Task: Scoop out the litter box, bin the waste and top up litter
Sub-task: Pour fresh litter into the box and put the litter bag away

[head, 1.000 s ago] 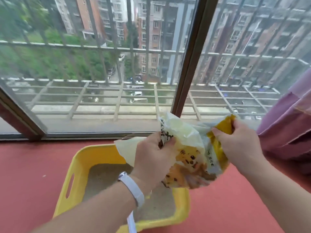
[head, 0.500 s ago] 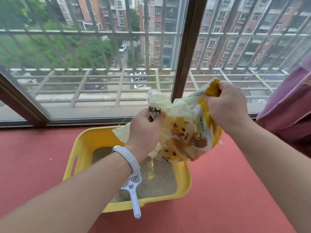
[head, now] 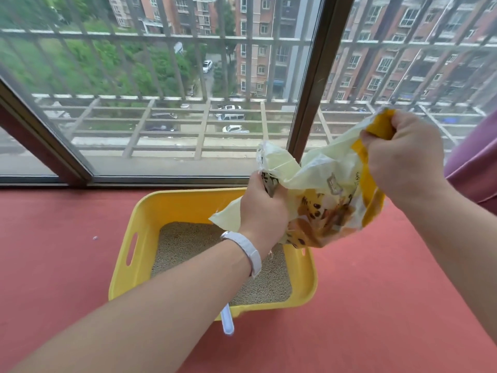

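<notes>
A yellow litter box (head: 139, 267) sits on the red floor below the window, with pale granular litter (head: 185, 243) spread inside. Both my hands hold a crumpled yellow-and-cream litter bag (head: 322, 200) above the box's right side. My left hand (head: 265, 208) grips the bag's torn left part, a white band on its wrist. My right hand (head: 403, 157) grips the bag's yellow upper right corner, held higher. The handle of a white scoop (head: 227, 323) pokes out over the box's near rim; my left forearm hides the rest of it.
The red floor (head: 376, 305) spreads all around the box. A large window with a dark frame (head: 309, 84) and outside railings stands just behind it. A purple curtain (head: 473, 162) hangs at the right edge. A tiny speck (head: 94, 238) lies on the floor left of the box.
My right hand has lifted the bag's yellow corner higher and to the right, stretching the bag wider. The view has tipped down, so more of the box and litter shows.
</notes>
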### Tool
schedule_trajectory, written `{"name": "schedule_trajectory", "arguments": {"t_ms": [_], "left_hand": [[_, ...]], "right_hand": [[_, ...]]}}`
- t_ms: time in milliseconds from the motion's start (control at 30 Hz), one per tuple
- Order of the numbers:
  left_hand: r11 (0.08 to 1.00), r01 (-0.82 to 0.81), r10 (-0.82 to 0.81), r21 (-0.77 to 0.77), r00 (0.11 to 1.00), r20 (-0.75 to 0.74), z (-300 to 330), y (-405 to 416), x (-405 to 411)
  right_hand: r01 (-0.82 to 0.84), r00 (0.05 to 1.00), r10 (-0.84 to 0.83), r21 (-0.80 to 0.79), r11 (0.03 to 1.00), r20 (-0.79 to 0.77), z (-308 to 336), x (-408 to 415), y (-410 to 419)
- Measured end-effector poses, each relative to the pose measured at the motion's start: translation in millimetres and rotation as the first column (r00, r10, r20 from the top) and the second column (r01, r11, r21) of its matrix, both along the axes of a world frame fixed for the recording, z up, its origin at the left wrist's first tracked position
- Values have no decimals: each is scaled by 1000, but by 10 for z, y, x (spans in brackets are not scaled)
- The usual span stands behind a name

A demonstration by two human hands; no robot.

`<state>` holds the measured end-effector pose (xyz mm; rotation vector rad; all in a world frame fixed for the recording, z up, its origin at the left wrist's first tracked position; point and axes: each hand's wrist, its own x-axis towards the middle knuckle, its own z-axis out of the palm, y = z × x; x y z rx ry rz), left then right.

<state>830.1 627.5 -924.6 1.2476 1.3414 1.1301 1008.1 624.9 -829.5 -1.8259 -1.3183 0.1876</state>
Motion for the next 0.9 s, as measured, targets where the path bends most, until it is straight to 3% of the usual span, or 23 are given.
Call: {"name": "schedule_trajectory", "arguments": {"t_ms": [433,667,900], "left_hand": [[995,-57,70,-77,981,180,-137,-46,262],[986,9,38,-166,959,282,-162,-160,477],[961,59,41,-269,935,353,-239,-247,700]], "right_hand": [[14,997,-17,53,998,69,102,-95,-27],[-8,989,-9,113,994,147,257,-134,-79],[-12,996,4,102,995,85,283,-118,-164]]}}
